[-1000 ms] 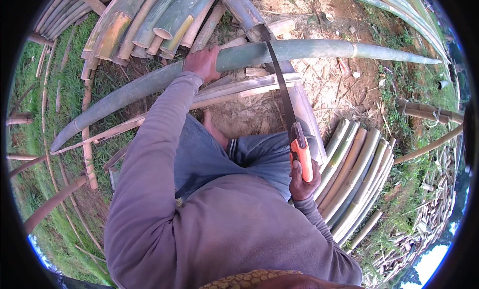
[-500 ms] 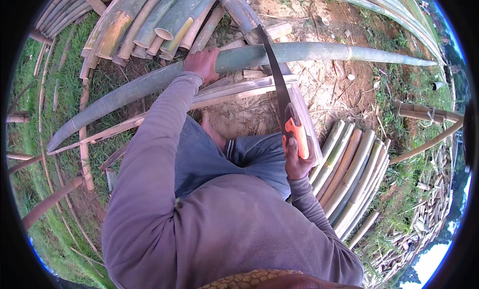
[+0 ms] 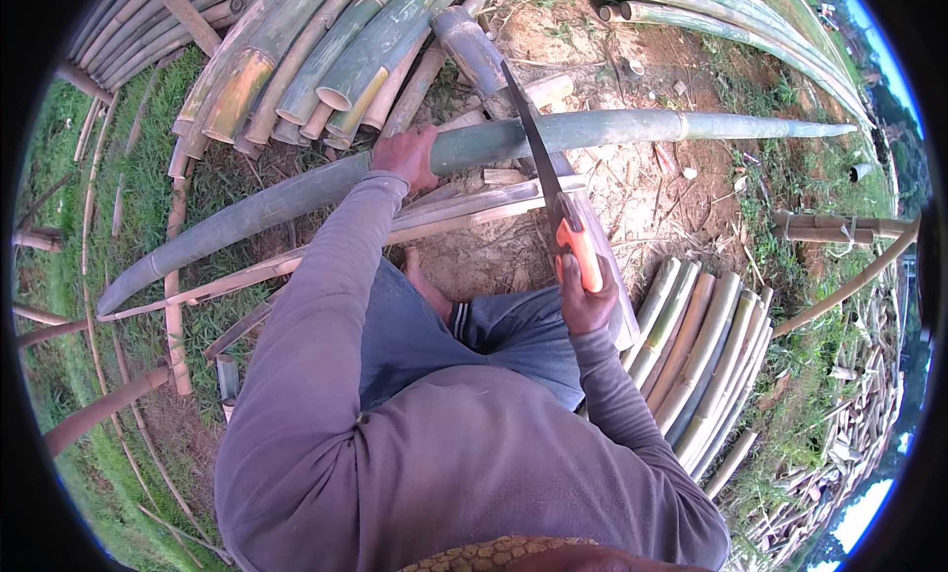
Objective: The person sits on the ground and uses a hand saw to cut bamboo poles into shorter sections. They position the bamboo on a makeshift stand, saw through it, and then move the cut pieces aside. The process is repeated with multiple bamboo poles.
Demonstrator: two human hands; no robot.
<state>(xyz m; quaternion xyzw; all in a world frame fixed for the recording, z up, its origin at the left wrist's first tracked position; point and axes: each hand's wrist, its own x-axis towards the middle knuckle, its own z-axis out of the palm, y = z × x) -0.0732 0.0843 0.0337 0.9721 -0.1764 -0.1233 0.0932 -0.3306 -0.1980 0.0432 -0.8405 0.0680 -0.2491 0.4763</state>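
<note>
A long green bamboo pole [image 3: 602, 128] lies crosswise in front of me, from the far right to the lower left. My left hand [image 3: 405, 158] is closed around it, left of its middle. In my right hand [image 3: 589, 298] is a hand saw [image 3: 541, 162], gripped by its orange and black handle. The dark blade points away from me and crosses the pole just right of the left hand. I cannot tell how deep the teeth sit. Under the pole stand a thick grey bamboo post [image 3: 468, 51] and split bamboo rails [image 3: 484, 207].
Cut bamboo lengths [image 3: 701, 345] are stacked at my right. Thick green poles [image 3: 336, 59] lie at the far left, and more poles [image 3: 691, 24] at the far right. A bamboo rail [image 3: 839, 228] stands at the right edge, near a heap of offcuts [image 3: 839, 463].
The saw has drawn back slightly towards me, its handle turning a little. The whole view has shifted slightly. My left hand keeps its hold on the pole.
</note>
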